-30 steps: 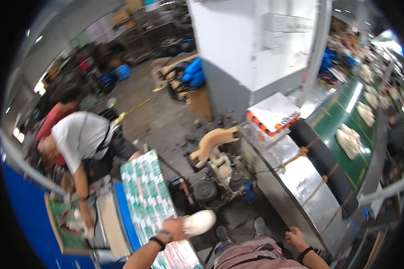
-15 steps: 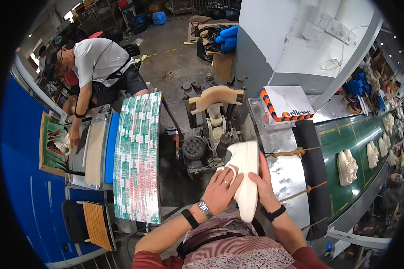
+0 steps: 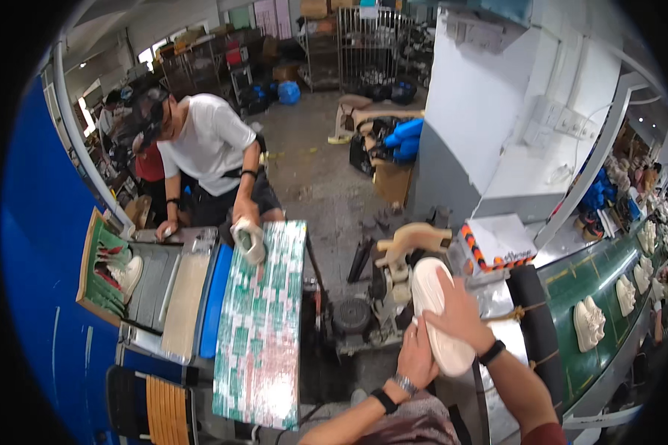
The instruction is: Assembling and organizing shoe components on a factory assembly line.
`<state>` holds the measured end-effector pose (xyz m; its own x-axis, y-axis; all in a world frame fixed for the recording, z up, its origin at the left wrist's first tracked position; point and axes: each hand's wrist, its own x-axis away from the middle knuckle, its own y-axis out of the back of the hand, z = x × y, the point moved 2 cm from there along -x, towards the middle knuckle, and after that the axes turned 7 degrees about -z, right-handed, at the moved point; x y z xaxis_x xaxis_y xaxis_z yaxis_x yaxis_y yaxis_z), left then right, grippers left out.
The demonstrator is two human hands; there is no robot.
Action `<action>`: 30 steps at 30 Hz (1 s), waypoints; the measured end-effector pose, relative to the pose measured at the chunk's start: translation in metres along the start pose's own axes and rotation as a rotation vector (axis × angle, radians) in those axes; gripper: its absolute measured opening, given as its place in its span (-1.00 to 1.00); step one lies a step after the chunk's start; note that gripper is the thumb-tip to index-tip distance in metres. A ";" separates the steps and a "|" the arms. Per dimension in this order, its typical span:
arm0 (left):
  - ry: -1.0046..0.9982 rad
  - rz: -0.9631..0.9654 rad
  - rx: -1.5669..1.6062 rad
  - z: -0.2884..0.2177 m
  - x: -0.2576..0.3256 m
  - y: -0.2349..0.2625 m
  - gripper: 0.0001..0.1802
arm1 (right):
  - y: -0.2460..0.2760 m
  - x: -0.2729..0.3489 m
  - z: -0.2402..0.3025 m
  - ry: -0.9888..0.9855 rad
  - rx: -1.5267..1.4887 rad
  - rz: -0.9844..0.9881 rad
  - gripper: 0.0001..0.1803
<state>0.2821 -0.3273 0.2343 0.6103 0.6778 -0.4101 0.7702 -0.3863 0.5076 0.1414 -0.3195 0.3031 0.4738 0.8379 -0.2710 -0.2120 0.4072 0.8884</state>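
A cream-white sneaker (image 3: 451,357) is in front of me, its pale sole turned up toward me and its length running up and down in the view. My left hand (image 3: 417,356) grips the shoe's near left side, with the fingers partly hidden behind it. Across the sole lies my right hand (image 3: 462,315), its fingers and thumb pressed on the shoe at mid-length. Behind the shoe stands a machine with a curved tan pad (image 3: 416,241) and a round motor (image 3: 351,317).
Left of me is a table wrapped in green-and-white tape (image 3: 256,348); a person across it holds a light shoe (image 3: 249,241) over its far end. On the right, a shoebox (image 3: 497,241) sits on a metal top beside a green conveyor (image 3: 564,289) carrying several white shoes.
The sneaker has turned sole up and moved right with both hands; my right hand now lies across its sole. The other person has straightened and brought a shoe over the taped table.
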 end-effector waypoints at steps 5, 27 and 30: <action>0.108 -0.027 0.090 0.012 0.000 0.008 -0.16 | 0.009 0.013 0.002 0.055 -0.025 -0.097 0.00; 1.138 0.206 1.754 0.061 0.013 -0.110 -0.18 | 0.003 0.053 0.030 -0.007 -0.081 -0.324 0.05; 1.107 0.138 1.693 0.054 0.014 -0.101 -0.06 | 0.004 0.061 0.031 -0.066 -0.131 -0.320 0.05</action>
<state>0.2230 -0.3122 0.1365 0.8216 0.3598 0.4421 0.5035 -0.0942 -0.8589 0.1960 -0.2780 0.3012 0.5875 0.6364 -0.4998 -0.1496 0.6924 0.7059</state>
